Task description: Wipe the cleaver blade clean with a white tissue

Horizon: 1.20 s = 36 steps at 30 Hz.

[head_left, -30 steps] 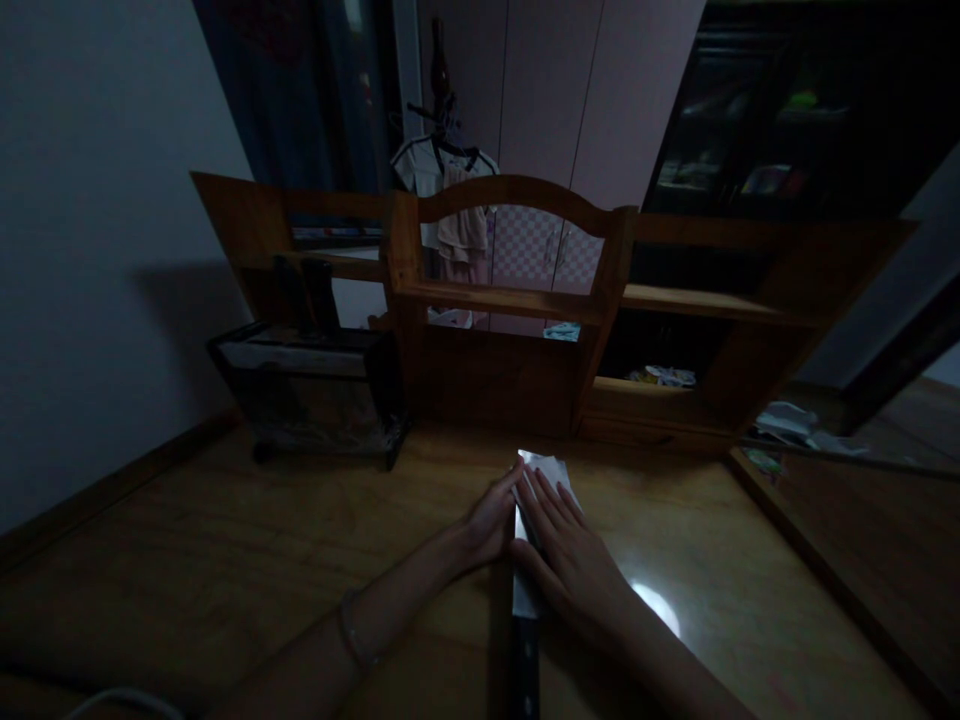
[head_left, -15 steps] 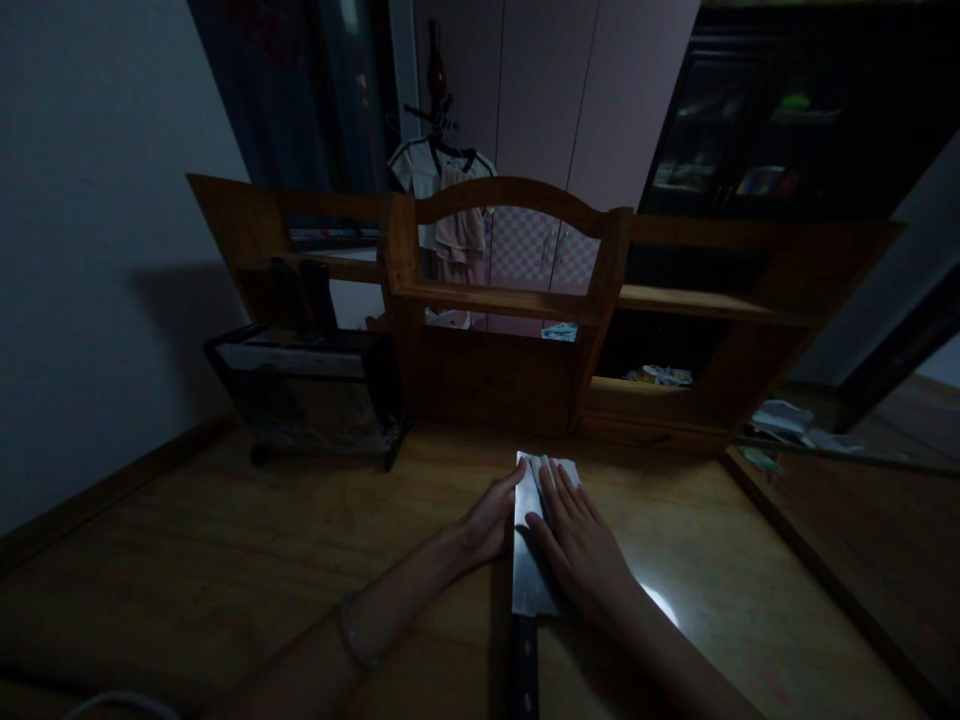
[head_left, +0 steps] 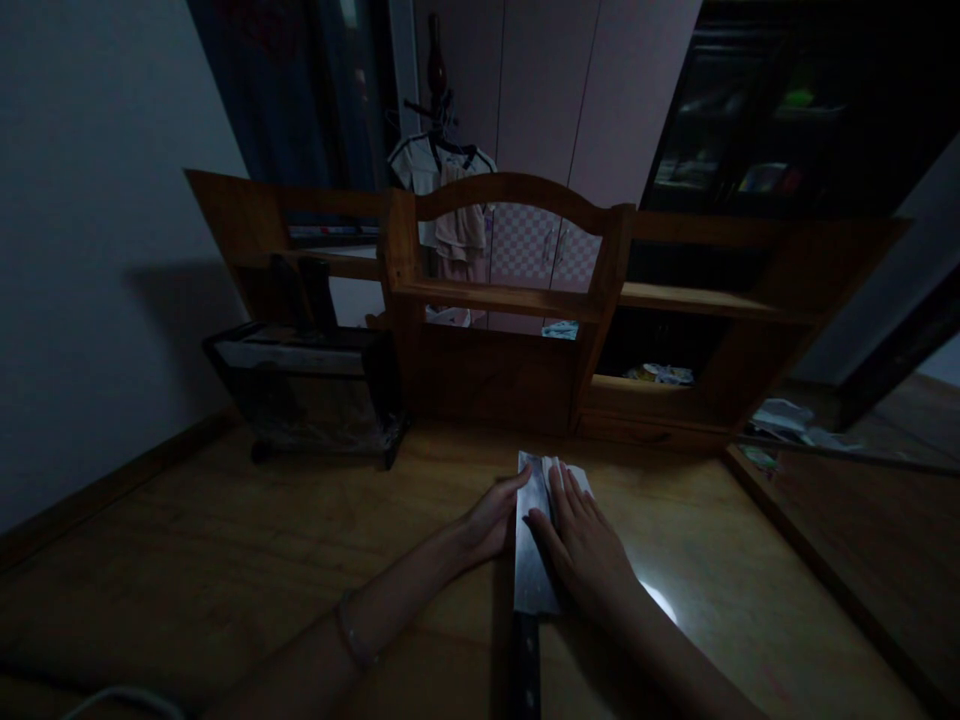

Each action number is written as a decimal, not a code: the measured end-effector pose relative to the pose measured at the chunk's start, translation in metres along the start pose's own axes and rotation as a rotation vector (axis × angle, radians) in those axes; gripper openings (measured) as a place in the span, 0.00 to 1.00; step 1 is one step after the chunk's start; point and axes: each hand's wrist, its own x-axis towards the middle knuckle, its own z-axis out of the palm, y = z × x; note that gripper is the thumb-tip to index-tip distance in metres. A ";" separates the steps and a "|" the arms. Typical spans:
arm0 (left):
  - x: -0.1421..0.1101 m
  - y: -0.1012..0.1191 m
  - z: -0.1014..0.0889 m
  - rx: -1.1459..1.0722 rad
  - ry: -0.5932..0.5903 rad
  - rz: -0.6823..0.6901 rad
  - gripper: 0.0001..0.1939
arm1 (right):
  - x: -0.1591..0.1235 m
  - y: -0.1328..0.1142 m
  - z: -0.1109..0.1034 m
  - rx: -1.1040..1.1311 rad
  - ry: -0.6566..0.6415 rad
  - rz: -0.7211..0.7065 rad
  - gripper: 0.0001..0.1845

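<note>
A cleaver (head_left: 533, 560) with a broad steel blade and dark handle lies flat on the wooden desk (head_left: 225, 560), blade pointing away from me. My right hand (head_left: 585, 545) rests flat on the blade's right side, fingers stretched out over a white folded paper (head_left: 574, 475) lying under and beside the blade. My left hand (head_left: 491, 520) lies on the desk against the blade's left edge, fingers extended and touching the steel near its tip.
A wooden shelf unit (head_left: 517, 300) stands at the back of the desk. A dark wire basket (head_left: 307, 390) sits at its left. Loose papers (head_left: 787, 420) lie at the right. A lamp glare (head_left: 660, 600) shines on the desk. A wall closes the left side.
My right hand has slid to the right across the blade, uncovering more of the steel. The left hand has stayed at the blade's left edge.
</note>
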 end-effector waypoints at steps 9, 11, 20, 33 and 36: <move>-0.004 0.001 0.006 0.018 -0.031 0.044 0.24 | -0.002 0.003 0.003 0.004 -0.009 0.034 0.41; -0.004 0.001 0.007 0.011 -0.041 0.049 0.23 | -0.002 0.003 0.003 0.005 -0.008 0.033 0.41; -0.002 -0.001 0.002 -0.014 -0.084 0.021 0.25 | -0.001 0.001 0.000 0.013 -0.025 0.048 0.41; 0.000 -0.001 -0.001 -0.004 -0.065 0.031 0.25 | -0.004 -0.008 -0.006 0.012 -0.091 -0.046 0.39; -0.002 0.000 0.000 -0.008 -0.071 0.044 0.25 | -0.005 -0.015 -0.012 0.031 -0.122 -0.191 0.37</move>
